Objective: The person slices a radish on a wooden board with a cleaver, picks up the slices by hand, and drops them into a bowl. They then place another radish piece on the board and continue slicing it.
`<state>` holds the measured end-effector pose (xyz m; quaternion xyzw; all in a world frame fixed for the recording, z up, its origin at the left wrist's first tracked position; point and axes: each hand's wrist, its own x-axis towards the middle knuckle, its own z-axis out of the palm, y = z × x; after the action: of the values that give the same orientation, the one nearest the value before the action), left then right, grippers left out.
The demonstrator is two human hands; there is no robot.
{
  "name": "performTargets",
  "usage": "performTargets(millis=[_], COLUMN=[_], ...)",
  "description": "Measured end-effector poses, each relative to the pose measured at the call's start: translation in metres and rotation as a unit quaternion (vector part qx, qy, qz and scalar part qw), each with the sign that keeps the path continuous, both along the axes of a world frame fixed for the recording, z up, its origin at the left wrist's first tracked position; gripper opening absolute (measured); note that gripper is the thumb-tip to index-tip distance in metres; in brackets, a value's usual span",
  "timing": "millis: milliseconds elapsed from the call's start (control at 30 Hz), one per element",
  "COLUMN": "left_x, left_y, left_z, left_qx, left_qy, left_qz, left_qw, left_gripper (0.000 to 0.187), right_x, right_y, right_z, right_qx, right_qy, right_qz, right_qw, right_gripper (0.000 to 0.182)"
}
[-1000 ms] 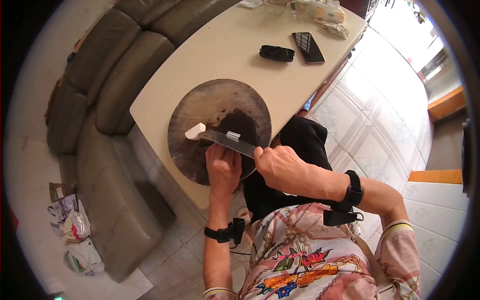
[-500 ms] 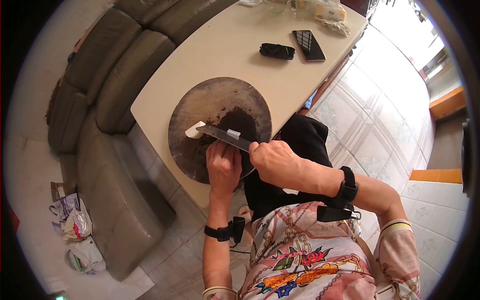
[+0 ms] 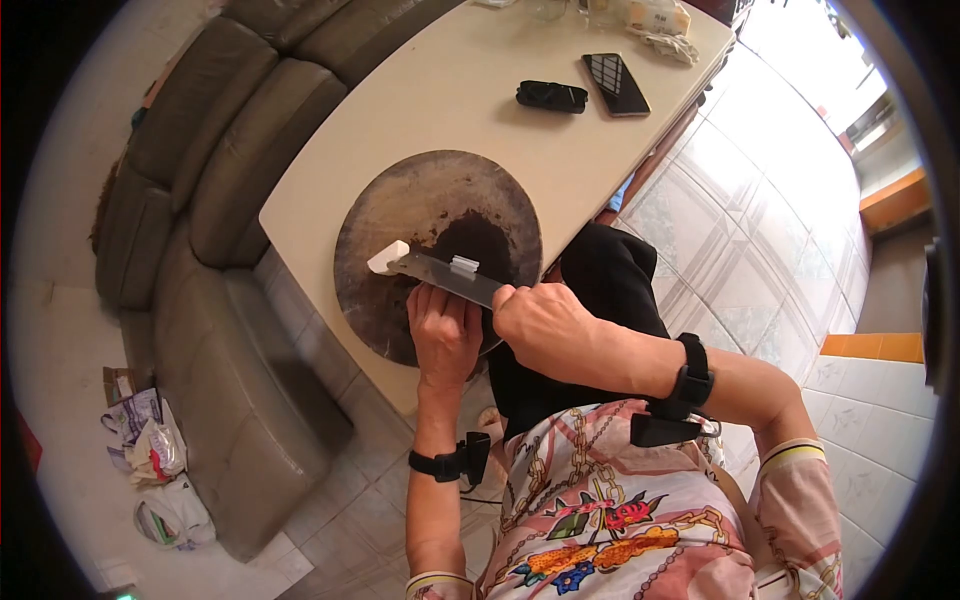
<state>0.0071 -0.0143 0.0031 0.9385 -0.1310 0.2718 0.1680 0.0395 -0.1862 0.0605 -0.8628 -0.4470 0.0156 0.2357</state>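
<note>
A round, dark-stained board lies at the near end of the table. My right hand is closed round the handle of a knife, whose broad blade points left across the board. Close below the blade, my left hand has its fingers bent and pressed together at the board's near part; what they hold, if anything, is hidden behind the blade and fingers. A white block lies by the blade's tip. Small white pieces show along the blade's far side.
On the cream table, a black case and a phone lie beyond the board. A packet and a pale glove-like cloth are at the far edge. A grey sofa stands left, with bags on the floor.
The view has shifted slightly. Both hands and the knife keep nearly the same place on the board, with the blade tilted a little differently.
</note>
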Motion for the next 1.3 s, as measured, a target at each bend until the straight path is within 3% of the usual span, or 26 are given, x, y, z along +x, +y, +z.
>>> performTargets(millis=[367,767,1067,1300], left_x=[0.0,0.001,0.001,-0.001], left_y=[0.0,-0.001,0.0,-0.001], left_z=[0.001,-0.002,0.0,-0.003], left_qx=[-0.018,-0.045,-0.031,-0.028], left_qy=[0.017,-0.001,0.02,-0.016], left_qz=[0.003,0.003,0.005,0.007], left_qw=[1.0,0.999,0.999,0.999], left_gripper=[0.015,0.018,0.018,0.015], right_x=[-0.01,0.005,-0.007,0.005], right_y=[-0.02,0.004,-0.017,0.0], right_z=[0.009,0.0,0.012,-0.002], right_qx=[-0.04,0.034,-0.038,0.036], right_qy=[0.044,0.022,0.052,0.025], right_qz=[-0.004,-0.014,-0.003,-0.012], right_qw=[0.998,0.999,0.998,0.999], right_gripper=[0.015,0.011,0.013,0.013])
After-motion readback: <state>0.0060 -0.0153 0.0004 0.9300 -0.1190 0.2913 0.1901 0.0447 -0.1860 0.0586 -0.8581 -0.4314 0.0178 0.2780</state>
